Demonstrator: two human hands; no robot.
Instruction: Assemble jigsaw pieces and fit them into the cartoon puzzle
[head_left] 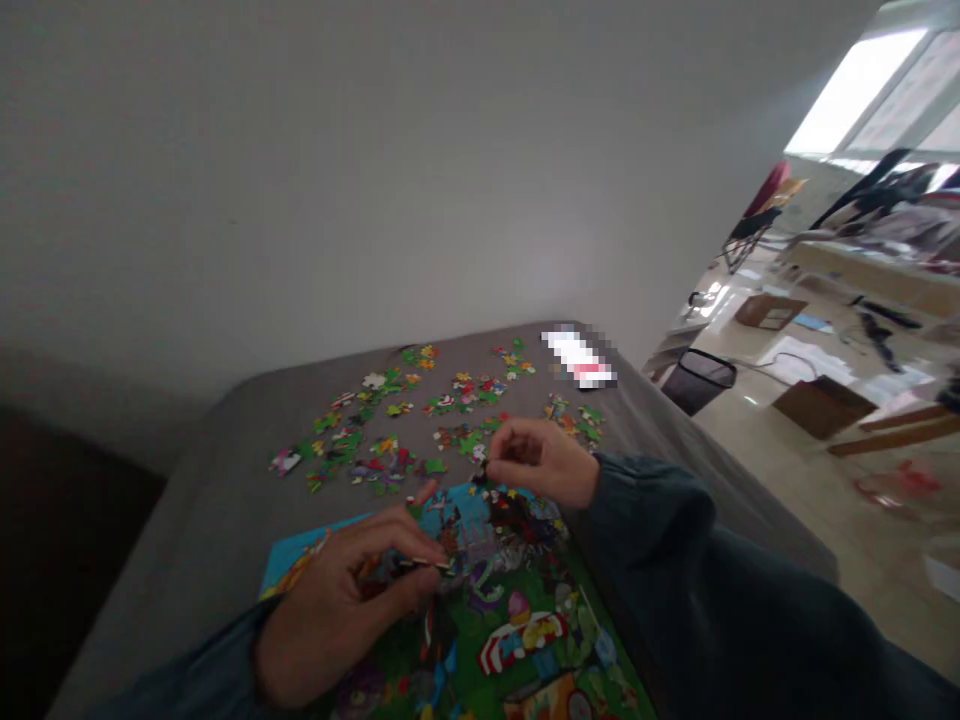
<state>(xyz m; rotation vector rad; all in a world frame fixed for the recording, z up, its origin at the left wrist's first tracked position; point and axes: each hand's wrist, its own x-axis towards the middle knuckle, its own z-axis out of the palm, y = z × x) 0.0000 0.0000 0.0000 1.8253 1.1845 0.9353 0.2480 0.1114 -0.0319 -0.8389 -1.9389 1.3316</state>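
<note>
Dark cloth sleeves flank a picture board: left hand pinching a thin piece over it, right hand a dark piece at its far edge. Knobbly puzzle pieces lie beyond on grey cloth.

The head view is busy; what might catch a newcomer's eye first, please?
Probably the colourful puzzle at bottom centre, with the left hand pinching a piece over it and the right hand at its far edge. Loose pieces lie beyond, and a white rectangle shows at the cloth's far right.
</note>
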